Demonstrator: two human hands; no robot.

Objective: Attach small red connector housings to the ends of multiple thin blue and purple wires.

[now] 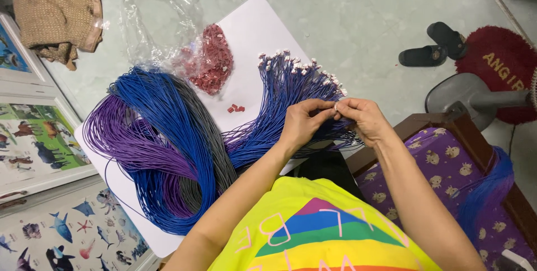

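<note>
Seen from the head camera: two hands meeting above the right edge of a white board [251,30], the left hand [302,123] and the right hand [363,119] each pinched shut, fingertips together on one small white connector [336,105] at the end of a wire. Just beneath them, one fanned bundle of blue and purple wires [279,103] tipped with white connectors, too many to count. To the left, one large looped coil of blue, purple and grey wire [162,148] covering the board's middle and left side. One heap of red connectors [210,64] spilling from one clear plastic bag [156,25]; three loose red connectors [236,108] lying apart on bare board between heap and bundle. Off the board: two black sandals [433,47], one red mat [503,64], one brown cloth [56,13]. Open floor [363,13] beyond the board's far edge; little bare board near the hands.
</note>
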